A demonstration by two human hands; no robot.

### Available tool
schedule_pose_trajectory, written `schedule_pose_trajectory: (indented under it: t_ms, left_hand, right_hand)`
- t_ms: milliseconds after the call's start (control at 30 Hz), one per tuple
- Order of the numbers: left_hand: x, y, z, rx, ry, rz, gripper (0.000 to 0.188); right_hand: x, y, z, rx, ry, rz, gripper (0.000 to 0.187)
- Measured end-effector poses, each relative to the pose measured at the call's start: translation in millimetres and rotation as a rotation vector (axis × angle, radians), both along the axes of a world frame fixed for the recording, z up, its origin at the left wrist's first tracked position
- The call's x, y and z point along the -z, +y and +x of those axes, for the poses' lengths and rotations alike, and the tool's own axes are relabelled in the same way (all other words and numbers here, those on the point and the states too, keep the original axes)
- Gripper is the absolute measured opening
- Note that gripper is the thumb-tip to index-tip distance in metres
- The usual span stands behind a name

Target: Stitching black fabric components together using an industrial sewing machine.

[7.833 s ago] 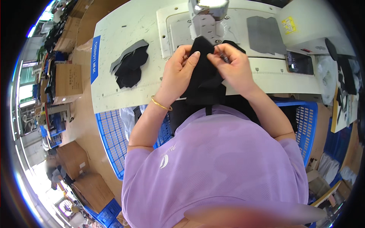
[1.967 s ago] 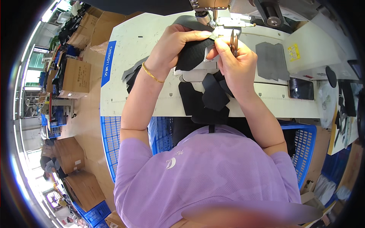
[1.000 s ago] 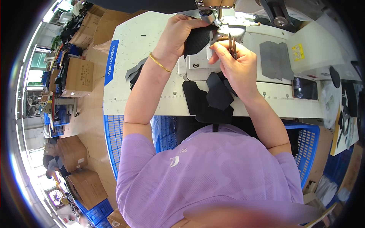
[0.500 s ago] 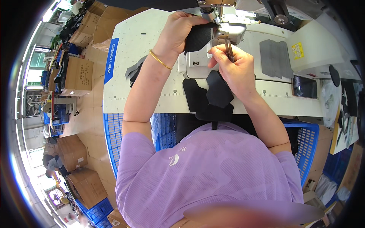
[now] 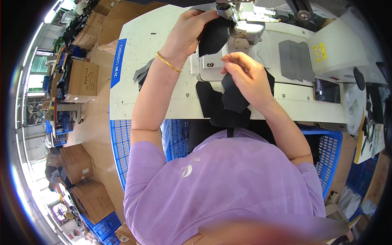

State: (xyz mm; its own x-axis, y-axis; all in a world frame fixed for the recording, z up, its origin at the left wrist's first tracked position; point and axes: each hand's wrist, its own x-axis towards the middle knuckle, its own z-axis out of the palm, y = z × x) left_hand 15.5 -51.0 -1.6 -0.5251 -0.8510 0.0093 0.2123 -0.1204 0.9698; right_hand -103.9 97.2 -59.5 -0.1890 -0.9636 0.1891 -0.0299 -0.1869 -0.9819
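My left hand (image 5: 185, 34) pinches the upper edge of a black fabric piece (image 5: 215, 37) beside the presser area of a sewing machine (image 5: 249, 30). The fabric hangs over the machine's left side. Below and right of it, my right hand (image 5: 247, 75) is closed on slim tweezers (image 5: 232, 57); only a thin part shows past the fingertips, and the rest is hidden. Under that hand lie dark fabric pieces (image 5: 235, 96), overlapping others (image 5: 208, 100) near the table's front edge.
A stack of grey pieces (image 5: 296, 61) and a phone (image 5: 327, 91) lie on the right of the white table (image 5: 163, 107). More dark pieces (image 5: 143, 73) rest behind my left forearm. Blue baskets (image 5: 330, 159) stand below the table edge. Cardboard boxes (image 5: 83, 79) stand at left.
My right hand has drawn back from the needle area toward me, and the tweezers have turned in it. The left hand has shifted slightly left, and the fabric piece shows more of its surface.
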Motion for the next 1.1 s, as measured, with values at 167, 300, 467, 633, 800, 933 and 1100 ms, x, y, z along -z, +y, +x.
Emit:
schedule_pose_trajectory:
  t_ms: [167, 300, 467, 633, 800, 933, 1100]
  left_hand:
    - [6.0, -4.1, 3.2, -0.041, -0.077, -0.019, 0.021]
    - [13.2, -7.6, 4.7, -0.091, -0.064, -0.004, 0.014]
    - [23.3, 33.7, 30.2, -0.413, 0.0, -0.227, 0.021]
    - [44.0, 78.0, 51.0, -0.552, -0.318, -0.574, 0.021]
    - [55.9, 93.3, 50.2, -0.552, -0.276, -0.628, 0.022]
    - [58.3, 101.3, 48.6, -0.526, -0.214, -0.544, 0.022]
    - [59.1, 91.1, 78.9, -0.663, -0.565, -0.634, 0.028]
  right_hand:
    - [9.7, 11.7, -23.2, -0.096, 0.023, 0.13, 0.037]
    - [8.7, 14.2, -26.0, -0.149, 0.035, 0.17, 0.04]
    - [-7.2, 29.2, -31.9, -0.026, 0.31, 0.1, 0.029]
    - [-8.0, 30.7, -14.6, 0.191, 0.833, -0.253, 0.027]
    - [-4.5, 16.4, 0.9, 0.277, 0.991, -0.285, 0.022]
    - [-3.6, 7.1, 9.1, 0.259, 0.986, -0.348, 0.019]
    - [7.0, 6.0, 11.2, 0.249, 1.024, -0.342, 0.017]
